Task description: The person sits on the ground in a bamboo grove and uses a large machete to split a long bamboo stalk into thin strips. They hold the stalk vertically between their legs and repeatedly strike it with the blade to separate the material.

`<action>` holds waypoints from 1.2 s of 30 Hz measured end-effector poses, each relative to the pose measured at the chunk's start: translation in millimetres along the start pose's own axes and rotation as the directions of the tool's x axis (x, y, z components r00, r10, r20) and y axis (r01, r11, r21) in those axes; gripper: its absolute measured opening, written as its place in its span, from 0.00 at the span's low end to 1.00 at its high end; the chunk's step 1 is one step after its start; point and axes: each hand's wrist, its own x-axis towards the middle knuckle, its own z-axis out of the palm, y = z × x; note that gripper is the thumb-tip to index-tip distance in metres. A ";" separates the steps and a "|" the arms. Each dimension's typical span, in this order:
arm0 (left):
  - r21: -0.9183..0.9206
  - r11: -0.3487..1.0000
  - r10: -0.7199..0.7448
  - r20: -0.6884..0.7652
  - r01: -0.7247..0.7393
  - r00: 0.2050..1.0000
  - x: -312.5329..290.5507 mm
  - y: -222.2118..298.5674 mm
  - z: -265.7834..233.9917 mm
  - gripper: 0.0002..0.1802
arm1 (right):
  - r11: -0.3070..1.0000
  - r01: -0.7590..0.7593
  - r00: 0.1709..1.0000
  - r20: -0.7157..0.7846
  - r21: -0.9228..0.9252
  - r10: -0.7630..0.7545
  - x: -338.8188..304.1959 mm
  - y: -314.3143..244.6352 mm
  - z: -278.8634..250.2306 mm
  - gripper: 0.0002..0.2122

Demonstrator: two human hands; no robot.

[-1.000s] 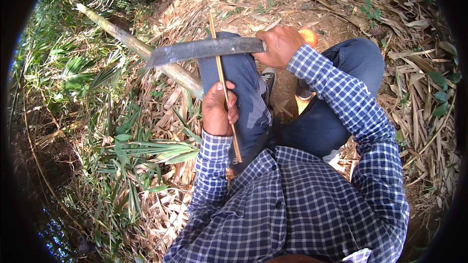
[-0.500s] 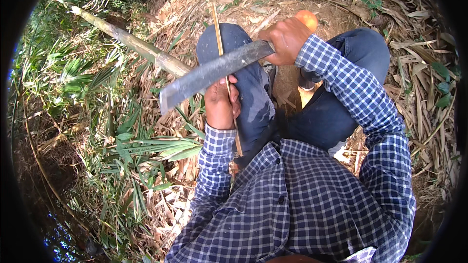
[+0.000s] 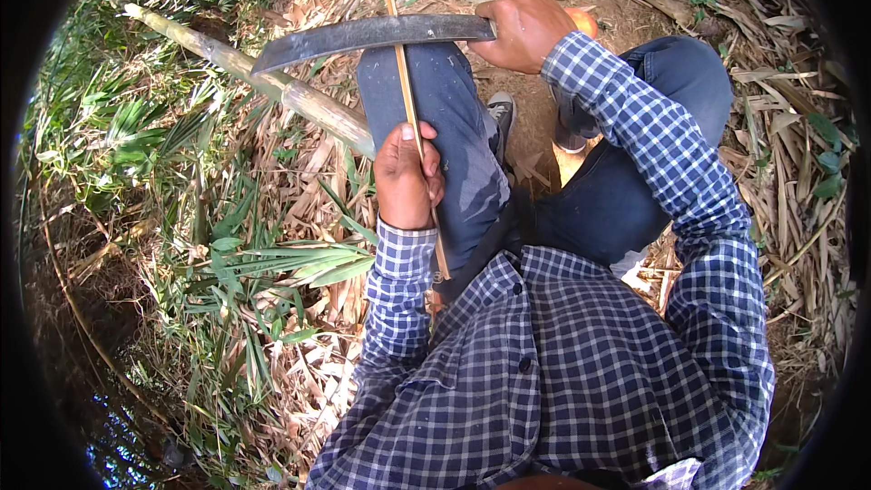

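Observation:
A thin bamboo strip (image 3: 407,95) stands lengthwise over my left thigh, its far end reaching past the knee. My left hand (image 3: 408,174) is closed round its middle, thumb pressed on it, and the lower end shows below the fist. In my right hand (image 3: 526,32) is a machete (image 3: 363,34) with a long, dark, slightly curved blade. The fist hides most of its handle; an orange knob (image 3: 582,22) shows behind the hand. The blade lies crosswise over the upper part of the strip, its tip pointing left, beyond my left knee.
A bamboo pole (image 3: 318,113) slants from the far left to beside my left knee. Green bamboo leaves (image 3: 299,263) lie to the left. Dry leaves and husks (image 3: 780,91) cover the ground on the right. A shoe (image 3: 501,113) shows between my legs.
The machete has moved away from me, from close by my left hand to the strip's upper part, and its blade has turned more level. My left hand keeps its hold.

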 end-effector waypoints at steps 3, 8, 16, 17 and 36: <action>0.017 1.000 -0.015 -0.022 0.015 1.000 -1.3 1.1 -2.3 0.16 | 0.992 0.109 0.990 0.079 0.061 -0.114 -7.0 -4.1 -2.8 0.10; 0.000 1.000 -0.010 -0.015 0.010 1.000 2.7 1.9 0.7 0.16 | 1.000 0.018 0.999 0.035 -0.023 -0.017 -1.9 2.9 3.0 0.09; 0.000 1.000 -0.015 -0.006 0.015 1.000 3.3 2.3 -0.3 0.15 | 0.993 0.119 0.989 0.083 0.021 -0.120 -4.5 10.2 4.7 0.13; -0.023 1.000 -0.017 0.000 0.017 1.000 6.8 4.5 0.8 0.15 | 0.997 0.068 0.996 0.051 0.022 -0.069 -1.7 10.9 4.3 0.13; -0.082 0.996 -0.010 0.070 0.016 0.997 0.1 -1.3 -13.7 0.15 | 0.998 0.053 0.997 0.048 -0.016 -0.052 -2.8 0.6 -3.4 0.12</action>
